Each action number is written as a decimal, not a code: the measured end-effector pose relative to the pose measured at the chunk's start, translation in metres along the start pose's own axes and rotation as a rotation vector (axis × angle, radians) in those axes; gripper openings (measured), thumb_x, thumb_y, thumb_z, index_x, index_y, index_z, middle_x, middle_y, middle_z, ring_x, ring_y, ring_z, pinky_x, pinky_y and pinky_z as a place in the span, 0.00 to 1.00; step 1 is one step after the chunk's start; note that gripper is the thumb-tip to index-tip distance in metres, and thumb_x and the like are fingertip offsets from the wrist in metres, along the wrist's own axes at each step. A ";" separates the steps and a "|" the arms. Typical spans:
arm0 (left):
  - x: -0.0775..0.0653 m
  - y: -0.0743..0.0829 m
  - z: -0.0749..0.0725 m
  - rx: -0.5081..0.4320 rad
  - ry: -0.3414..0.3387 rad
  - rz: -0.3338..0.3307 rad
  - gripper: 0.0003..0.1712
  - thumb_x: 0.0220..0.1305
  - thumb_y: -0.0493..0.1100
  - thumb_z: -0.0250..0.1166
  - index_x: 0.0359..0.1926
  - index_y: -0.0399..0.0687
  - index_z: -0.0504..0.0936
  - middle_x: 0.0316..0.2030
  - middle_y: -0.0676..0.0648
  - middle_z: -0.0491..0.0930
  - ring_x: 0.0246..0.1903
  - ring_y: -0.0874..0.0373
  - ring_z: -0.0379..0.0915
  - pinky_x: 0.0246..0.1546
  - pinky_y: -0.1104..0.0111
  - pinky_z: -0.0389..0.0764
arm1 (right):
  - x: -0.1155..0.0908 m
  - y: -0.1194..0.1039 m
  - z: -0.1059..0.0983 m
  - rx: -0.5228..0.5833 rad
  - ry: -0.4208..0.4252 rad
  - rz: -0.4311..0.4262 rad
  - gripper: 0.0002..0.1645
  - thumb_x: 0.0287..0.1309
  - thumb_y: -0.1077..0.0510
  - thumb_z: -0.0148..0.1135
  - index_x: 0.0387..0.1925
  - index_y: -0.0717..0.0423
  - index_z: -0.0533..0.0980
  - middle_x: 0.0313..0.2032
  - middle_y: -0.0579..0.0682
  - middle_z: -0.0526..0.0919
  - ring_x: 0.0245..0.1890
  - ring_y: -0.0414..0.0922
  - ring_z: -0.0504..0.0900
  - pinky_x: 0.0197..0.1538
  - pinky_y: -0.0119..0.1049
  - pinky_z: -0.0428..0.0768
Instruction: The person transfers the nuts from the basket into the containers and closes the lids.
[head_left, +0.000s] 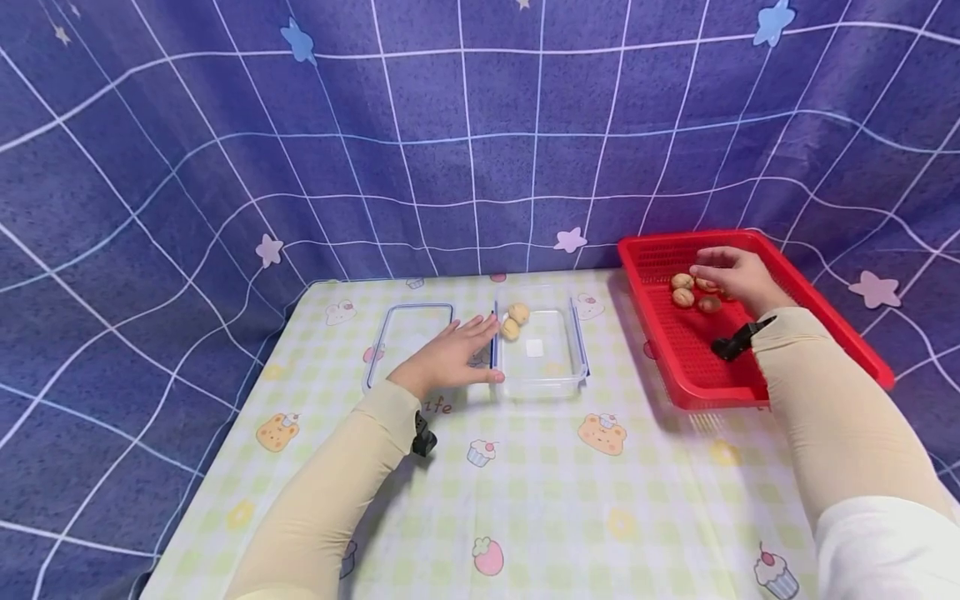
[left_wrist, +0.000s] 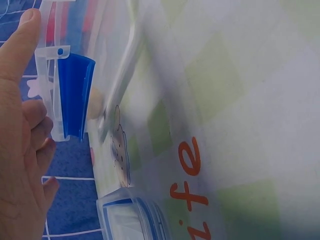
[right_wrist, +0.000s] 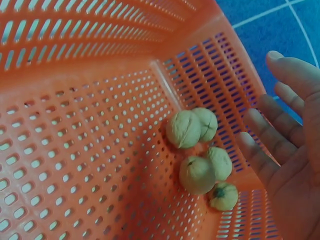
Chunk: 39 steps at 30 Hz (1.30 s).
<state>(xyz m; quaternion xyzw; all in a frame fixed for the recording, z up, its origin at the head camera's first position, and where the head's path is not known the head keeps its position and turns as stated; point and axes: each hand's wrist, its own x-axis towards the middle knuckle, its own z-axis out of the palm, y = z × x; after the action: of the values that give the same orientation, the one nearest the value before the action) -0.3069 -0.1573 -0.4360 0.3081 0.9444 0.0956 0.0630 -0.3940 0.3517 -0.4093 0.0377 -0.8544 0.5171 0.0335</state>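
Observation:
My left hand (head_left: 453,358) is spread at the left side of a clear plastic food container (head_left: 540,387), fingertips right at its rim. In the left wrist view, the fingers lie alongside its blue latch (left_wrist: 76,97). Two walnuts (head_left: 517,313) sit at the back left inside the container. Over the back of a red plastic basket (head_left: 678,354), my right hand (head_left: 738,275) hovers with fingers loosely bent and nothing seen between them. Several walnuts (right_wrist: 197,175) lie close below it on the basket floor, as the right wrist view shows.
The container's clear lid (head_left: 416,306), with a blue seal, lies on the table left of the box, partly behind my left hand. A patterned cloth (head_left: 540,508) covers the table. Behind it hangs a dark blue gridded curtain (head_left: 502,167).

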 end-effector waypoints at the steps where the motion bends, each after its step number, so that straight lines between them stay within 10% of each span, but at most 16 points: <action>1: 0.000 0.000 0.000 0.002 0.000 0.001 0.59 0.63 0.78 0.54 0.81 0.53 0.44 0.80 0.49 0.44 0.79 0.55 0.33 0.77 0.53 0.32 | 0.000 0.002 0.000 0.014 -0.002 0.001 0.23 0.64 0.51 0.70 0.56 0.54 0.75 0.32 0.25 0.81 0.29 0.26 0.79 0.30 0.28 0.80; 39: -0.001 -0.002 0.001 -0.014 -0.008 -0.007 0.59 0.62 0.80 0.52 0.81 0.53 0.44 0.80 0.52 0.42 0.79 0.55 0.32 0.77 0.53 0.31 | 0.004 0.031 -0.008 -0.034 -0.157 -0.006 0.35 0.61 0.71 0.65 0.64 0.81 0.61 0.32 0.23 0.78 0.35 0.20 0.78 0.39 0.17 0.77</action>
<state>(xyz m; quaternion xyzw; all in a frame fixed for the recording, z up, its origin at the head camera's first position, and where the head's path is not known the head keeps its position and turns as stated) -0.3073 -0.1591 -0.4375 0.3048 0.9445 0.1010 0.0693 -0.4009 0.3732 -0.4330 0.0804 -0.8631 0.4977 -0.0315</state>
